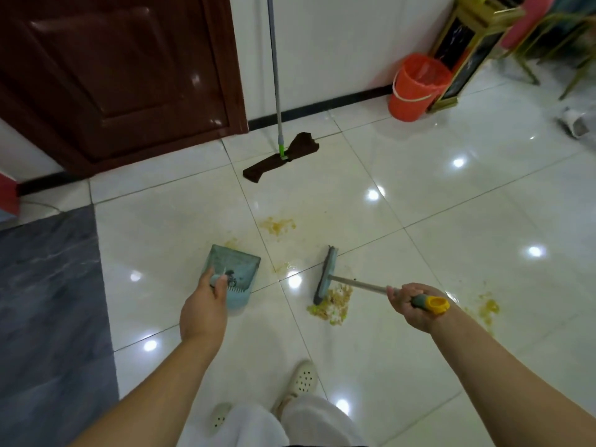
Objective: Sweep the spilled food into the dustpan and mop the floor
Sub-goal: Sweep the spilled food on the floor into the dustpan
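Head view: hands grip dustpan (233, 269) and broom (325, 275).

Glossy white tile floor (451, 221), ceiling-light glare spots all over. Grey marble-look strip (48, 301) at left. Dark red-brown door (122, 75) set in white wall (338, 43), black baseboard (322, 109). Gold-framed stand (464, 50) top right.

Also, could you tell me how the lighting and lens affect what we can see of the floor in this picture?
In the head view, ceiling lights throw bright round glare spots across the glossy floor tiles; one sits by the broom head, washing out a smear. The wide-angle lens bends the door and mop handle, and the far-right corner looks soft.
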The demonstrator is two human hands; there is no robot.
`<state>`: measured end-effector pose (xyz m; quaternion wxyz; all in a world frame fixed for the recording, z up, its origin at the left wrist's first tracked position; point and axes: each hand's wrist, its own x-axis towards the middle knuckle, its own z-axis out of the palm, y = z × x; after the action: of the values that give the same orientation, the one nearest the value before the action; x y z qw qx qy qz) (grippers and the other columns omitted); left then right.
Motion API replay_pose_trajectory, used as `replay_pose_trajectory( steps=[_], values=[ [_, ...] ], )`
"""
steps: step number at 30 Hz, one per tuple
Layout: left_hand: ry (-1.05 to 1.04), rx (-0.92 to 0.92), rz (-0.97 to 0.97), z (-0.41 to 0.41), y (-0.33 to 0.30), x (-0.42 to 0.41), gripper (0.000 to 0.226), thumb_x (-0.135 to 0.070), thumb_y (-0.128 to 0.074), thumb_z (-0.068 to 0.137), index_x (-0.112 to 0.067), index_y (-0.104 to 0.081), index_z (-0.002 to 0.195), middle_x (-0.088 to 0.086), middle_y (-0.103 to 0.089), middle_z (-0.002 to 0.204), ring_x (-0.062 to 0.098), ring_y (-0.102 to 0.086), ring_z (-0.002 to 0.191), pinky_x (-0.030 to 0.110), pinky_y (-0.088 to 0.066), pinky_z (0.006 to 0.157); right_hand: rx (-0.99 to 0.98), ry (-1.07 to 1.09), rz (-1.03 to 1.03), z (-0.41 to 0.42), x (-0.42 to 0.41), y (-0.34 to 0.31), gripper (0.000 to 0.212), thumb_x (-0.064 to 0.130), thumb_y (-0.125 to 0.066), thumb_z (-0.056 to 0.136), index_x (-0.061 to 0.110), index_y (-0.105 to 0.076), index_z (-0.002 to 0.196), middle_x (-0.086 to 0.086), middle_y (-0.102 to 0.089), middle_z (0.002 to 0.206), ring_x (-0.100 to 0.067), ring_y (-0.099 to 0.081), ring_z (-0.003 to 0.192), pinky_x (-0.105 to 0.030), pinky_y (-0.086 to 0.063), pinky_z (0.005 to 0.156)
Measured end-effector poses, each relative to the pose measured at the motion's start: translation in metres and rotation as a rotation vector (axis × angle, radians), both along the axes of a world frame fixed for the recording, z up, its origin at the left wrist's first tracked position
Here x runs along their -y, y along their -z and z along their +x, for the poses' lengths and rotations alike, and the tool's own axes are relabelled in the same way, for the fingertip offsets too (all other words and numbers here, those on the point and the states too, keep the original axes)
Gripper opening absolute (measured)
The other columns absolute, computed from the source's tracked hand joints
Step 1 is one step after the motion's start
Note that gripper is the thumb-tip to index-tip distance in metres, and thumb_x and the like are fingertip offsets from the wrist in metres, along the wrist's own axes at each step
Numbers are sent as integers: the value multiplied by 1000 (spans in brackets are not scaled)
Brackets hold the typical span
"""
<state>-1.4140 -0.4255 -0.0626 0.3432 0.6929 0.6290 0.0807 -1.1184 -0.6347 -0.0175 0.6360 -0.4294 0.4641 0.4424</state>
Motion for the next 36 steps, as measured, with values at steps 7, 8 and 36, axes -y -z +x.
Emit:
replay_pose_trajectory(
  steps=[7,8,36],
  values=[
    [-1,-4,-2,33,0,3,49,-48,-32,98,-26,-40,141,13,-69,105,31,-63,92,29,-39,65,-67,51,129,21,-25,8,32,6,-42,97,0,-37,129,-24,-47,88,-11,-36,21,-12,-35,27],
    [0,-2,-6,37,-1,4,49,-48,-32,98,-26,-40,141,13,-69,106,31,-63,92,29,-40,65,-71,63,140,23,-34,13,37,6,-42,97,0,-36,133,-24,-47,89,-11,-36,20,-13,-35,27],
    [283,32,51,161,-6,25,49,-47,-33,97,-26,-41,141,13,-69,102,30,-63,85,29,-41,61,34,301,172,84,42,3,19,0,-34,96,-1,-38,115,-23,-44,91,-13,-39,27,-11,-34,29]
  ],
)
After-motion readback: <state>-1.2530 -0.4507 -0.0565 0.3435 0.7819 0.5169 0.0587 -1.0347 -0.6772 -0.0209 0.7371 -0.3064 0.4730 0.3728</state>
